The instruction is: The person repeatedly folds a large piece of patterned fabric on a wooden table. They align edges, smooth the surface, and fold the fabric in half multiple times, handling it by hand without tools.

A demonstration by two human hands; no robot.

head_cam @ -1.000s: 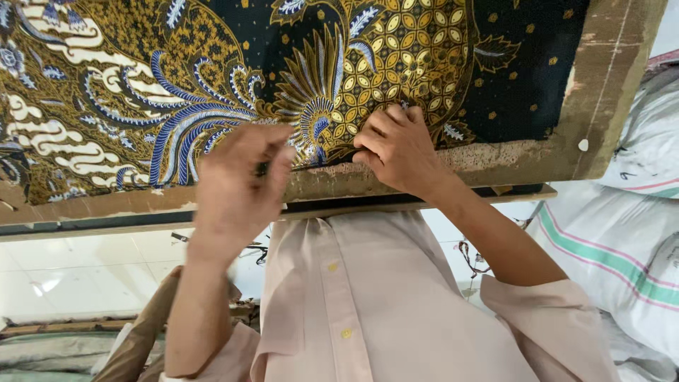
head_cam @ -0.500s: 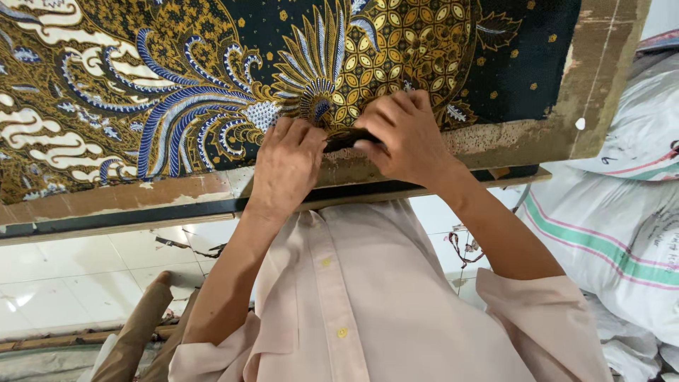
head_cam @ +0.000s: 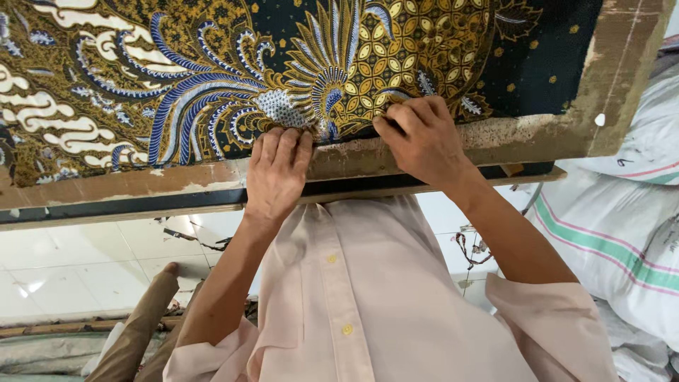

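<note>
Batik cloth (head_cam: 212,78), dark ground with gold, blue and white feather and scale motifs, lies spread over a worn wooden board (head_cam: 615,85); its near hem runs along the board's edge, just in front of the person's chest

Left hand (head_cam: 277,173): palm down, fingers together and bent at the tips, pressing on the cloth's hem where it meets the bare board. Not closed around anything that shows

Right hand (head_cam: 423,138): just beside the left, fingers curled, thumb and forefinger pinching the hem of the cloth at the gold scale motif

Hands near each other, not touching

Pale pink buttoned shirt (head_cam: 368,297) fills the lower middle. White woven sack (head_cam: 622,240) with green and pink stripes at right. White tiled floor (head_cam: 85,262) below the board at left
</note>
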